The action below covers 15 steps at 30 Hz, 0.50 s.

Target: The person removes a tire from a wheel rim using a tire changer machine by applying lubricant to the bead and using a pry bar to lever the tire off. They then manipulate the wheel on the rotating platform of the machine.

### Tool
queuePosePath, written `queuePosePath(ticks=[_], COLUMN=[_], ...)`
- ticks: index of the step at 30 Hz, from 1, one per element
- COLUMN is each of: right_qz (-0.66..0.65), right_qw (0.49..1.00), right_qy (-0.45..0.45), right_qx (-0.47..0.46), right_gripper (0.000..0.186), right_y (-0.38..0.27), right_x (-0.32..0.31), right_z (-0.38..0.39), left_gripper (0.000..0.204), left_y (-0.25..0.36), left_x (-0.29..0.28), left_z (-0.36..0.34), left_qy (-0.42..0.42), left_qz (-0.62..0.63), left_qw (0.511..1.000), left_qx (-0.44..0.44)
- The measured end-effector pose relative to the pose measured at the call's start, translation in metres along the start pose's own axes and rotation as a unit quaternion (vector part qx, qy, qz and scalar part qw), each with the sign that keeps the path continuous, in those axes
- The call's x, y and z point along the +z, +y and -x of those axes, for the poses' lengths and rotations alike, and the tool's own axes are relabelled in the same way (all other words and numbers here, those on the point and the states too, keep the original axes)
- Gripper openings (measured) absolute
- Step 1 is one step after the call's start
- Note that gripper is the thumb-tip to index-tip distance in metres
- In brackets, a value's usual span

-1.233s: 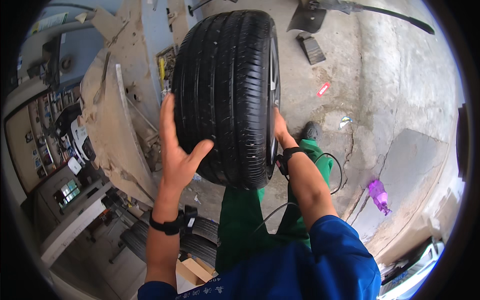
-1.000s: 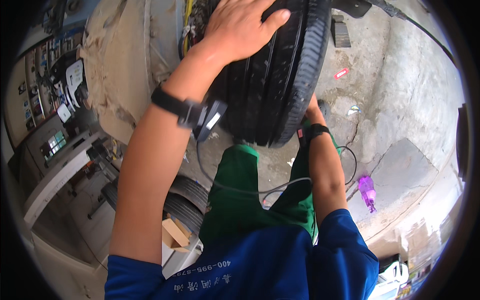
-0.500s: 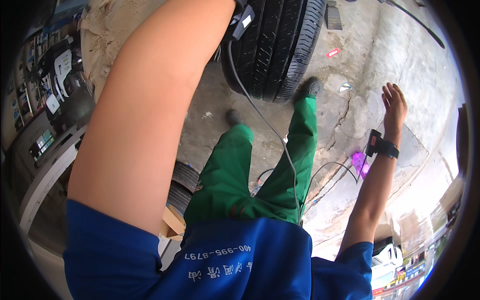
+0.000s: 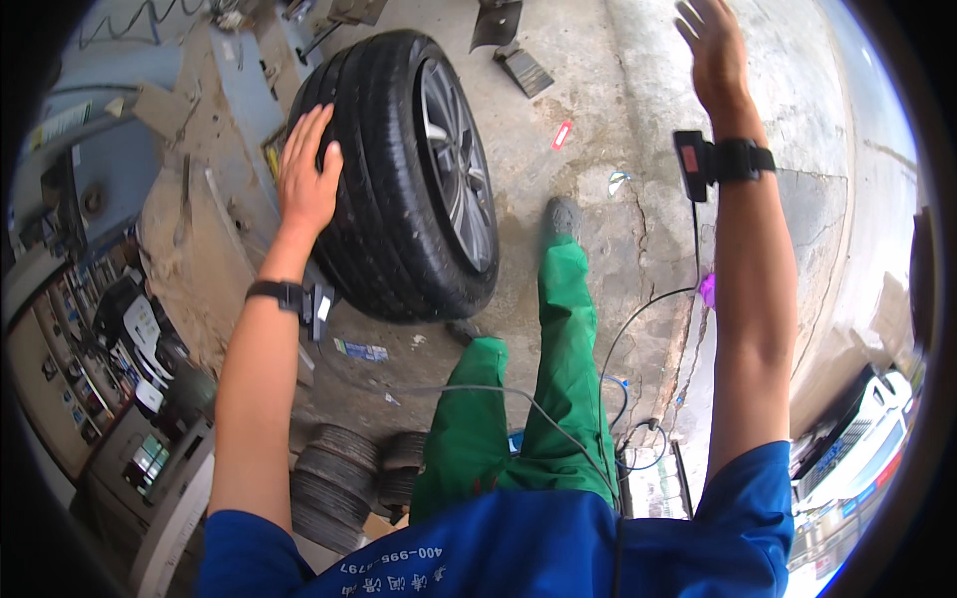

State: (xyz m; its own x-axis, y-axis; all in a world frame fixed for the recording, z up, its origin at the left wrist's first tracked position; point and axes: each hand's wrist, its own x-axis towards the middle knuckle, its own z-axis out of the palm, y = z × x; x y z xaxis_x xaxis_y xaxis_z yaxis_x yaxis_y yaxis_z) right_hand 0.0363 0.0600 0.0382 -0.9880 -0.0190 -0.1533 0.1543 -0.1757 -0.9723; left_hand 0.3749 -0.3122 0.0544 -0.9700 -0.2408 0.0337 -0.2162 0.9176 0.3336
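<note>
A car wheel (image 4: 374,189), a black tyre on a spoked alloy rim, stands upright on the concrete in front of my feet, leaning a little. My left hand (image 4: 309,179) rests on its tread at the left side, with fingers stretched out and the thumb apart. Out to the right, my right hand (image 4: 713,50) is raised in the air, its fingers extended, holding nothing and well away from the wheel. Each wrist wears a black strap with a small box, and a cable hangs from each.
Stacked tyres (image 4: 334,483) stand at the lower left. Dark flat pieces, including a wedge-like block (image 4: 523,72), lie beyond the wheel. A red packet (image 4: 562,136) and paper scraps litter the cracked concrete floor. Machinery (image 4: 214,120) with loose tools is at left; a white vehicle (image 4: 857,429) stands at right.
The wheel has shifted leftward in view and turned, so its rim now shows. My left hand has come into sight on the tread. My right hand has moved up and further forward.
</note>
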Motion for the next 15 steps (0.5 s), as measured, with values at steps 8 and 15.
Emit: queuePosePath(ticks=[8,15], right_qz=[0.211,0.371], right_qw=[0.971,0.884], right_qy=[0.111,0.247], right_qx=[-0.008,-0.144], right_gripper=[0.046,0.057], right_y=[-0.011,-0.012], right_x=[0.058,0.009], right_z=[-0.051,-0.074], left_gripper=[0.054,0.055], left_y=[0.012,-0.002], left_x=[-0.009,-0.015], left_z=[0.029,0.059], left_qy=[-0.030,-0.026], left_qz=[-0.012,-0.016], left_qw=[0.999,0.999], left_qx=[-0.027,-0.009])
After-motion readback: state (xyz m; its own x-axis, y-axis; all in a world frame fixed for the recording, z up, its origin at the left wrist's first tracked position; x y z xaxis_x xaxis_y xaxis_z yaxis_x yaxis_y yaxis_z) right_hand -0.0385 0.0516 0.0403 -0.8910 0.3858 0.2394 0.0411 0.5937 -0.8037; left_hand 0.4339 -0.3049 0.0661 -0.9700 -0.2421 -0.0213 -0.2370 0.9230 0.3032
